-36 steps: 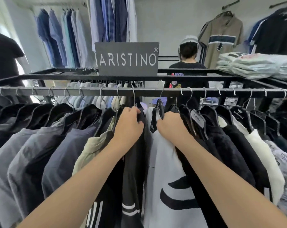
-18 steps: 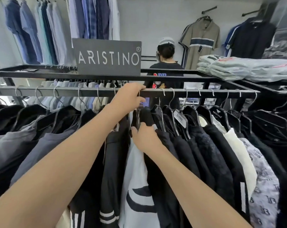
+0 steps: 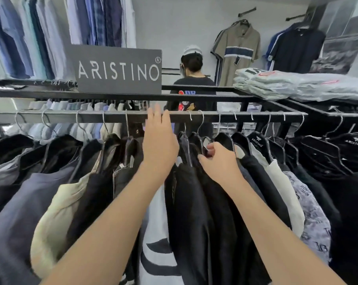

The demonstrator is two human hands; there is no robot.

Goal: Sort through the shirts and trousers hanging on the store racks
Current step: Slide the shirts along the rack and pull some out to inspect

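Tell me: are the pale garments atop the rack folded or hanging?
Folded: the pale garments lie stacked flat on the rack top, without hangers.

A pale grey, evenly lit wall (image 3: 174, 27) closes the back at 12 o'clock, with short black rails (image 3: 246, 11) fixed high at 1 o'clock. A dark sign (image 3: 118, 70) lettered ARISTINO stands on the black rack frame (image 3: 225, 98) at 11 o'clock, and beyond it at 12 a person (image 3: 192, 83) in a pale cap faces away.

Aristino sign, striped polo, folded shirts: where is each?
Aristino sign (image 3: 118, 70): head view, middle of its lettered face.
Striped polo (image 3: 238, 52): head view, its blue chest stripe.
Folded shirts (image 3: 284, 83): head view, top of the stack.
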